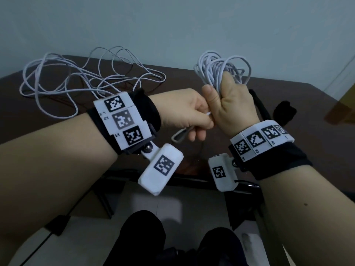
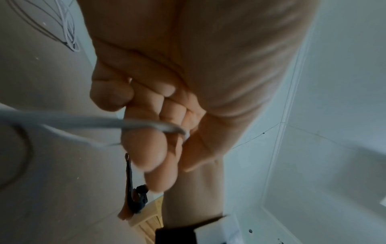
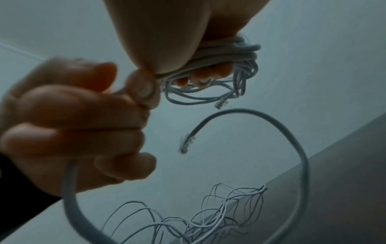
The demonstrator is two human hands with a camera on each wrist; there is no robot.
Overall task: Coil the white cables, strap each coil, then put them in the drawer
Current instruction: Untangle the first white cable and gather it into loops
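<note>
My right hand (image 1: 228, 100) is raised above the table and grips a bundled coil of white cable (image 1: 217, 68), whose loops stick up out of the fist. In the right wrist view the coil (image 3: 234, 54) is wrapped round the fingers, and a connector (image 3: 221, 104) dangles from it. My left hand (image 1: 197, 123) is pressed against the right fist and grips the cable's tail (image 1: 179, 136). That tail (image 3: 292, 140) arcs round to a free connector end (image 3: 185, 143). A second white cable (image 1: 76, 81) lies loose and tangled on the dark table (image 1: 172, 81).
Black straps (image 1: 284, 112) lie on the table to the right of my right hand, also seen as a black strap (image 2: 135, 198) in the left wrist view. A wooden object (image 1: 340, 110) stands at the far right edge. The table's front edge (image 1: 192, 179) is just below my wrists.
</note>
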